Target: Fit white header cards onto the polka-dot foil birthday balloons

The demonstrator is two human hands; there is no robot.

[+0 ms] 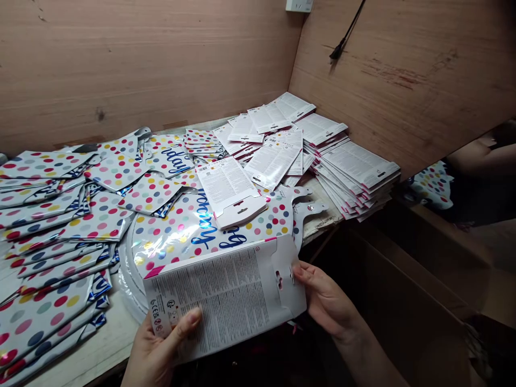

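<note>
Both hands hold one printed header card (226,298) flat, out over the front edge of the desk (94,349). Left hand (155,355): thumb pressed on card's lower-left corner, fingers under it, so that grip is closed on the card. Right hand (328,301): fingertips pinch the tab end by the hang slot, also closed on the card. Card is stiff white board, dense small print on the side facing up, pink strip along one edge, punched euro-slot at the right end; looks folded double (can't tell if anything is inside). Step in hand, as I judge it: card is being readied over the flat balloon. Next move prob. calls for steady two-handed hold and lining card up w/ the balloon's neck, w/o creasing the foil. Just beyond the card, near desk front, lies a round foil balloon (193,228), shiny, polka-dot w/ blue script, on top of more like it. A second card (229,193) rests on it, tab toward the front. Left side of desk: folded dotted balloons (48,226), slick foil, overlapping in a loose heap. Back-right corner: card stacks (346,166), squared-up at the right, fanned out toward the back. Walls (145,59) are bare plywood, matte, w/ visible grain.
</note>
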